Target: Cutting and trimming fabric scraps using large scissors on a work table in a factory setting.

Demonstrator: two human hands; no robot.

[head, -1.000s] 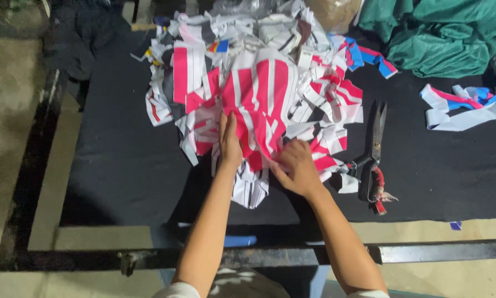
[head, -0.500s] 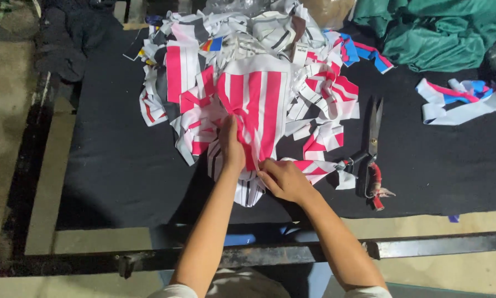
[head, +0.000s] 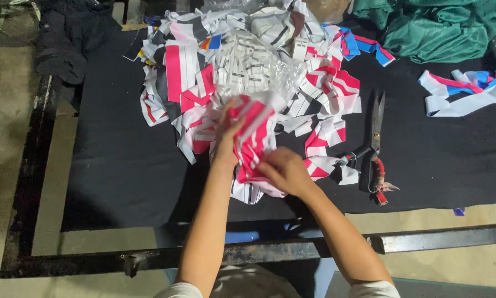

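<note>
Both hands work a pink-and-white striped fabric piece near the middle of the dark tabletop. The left hand is clenched on the upper left edge of the piece, fingers pinching it up off the pile. The right hand grips its lower end, at about 5 o'clock from the left hand, knuckles up. Held between them, the piece bunches into a narrow fold whose long axis runs from roughly 11 o'clock down to 5 o'clock, with the stripes running along that same line.

Behind it, toward 12 o'clock, lies a heap of fabric strips in pink, white, black and blue, with small white labels on top. A pair of scissors rests at 3 o'clock from the hands, blades pointing to 12 o'clock, red-wrapped handles nearest the person. At 2 o'clock sits green cloth, and below it a loose blue-pink-white strip.
</note>
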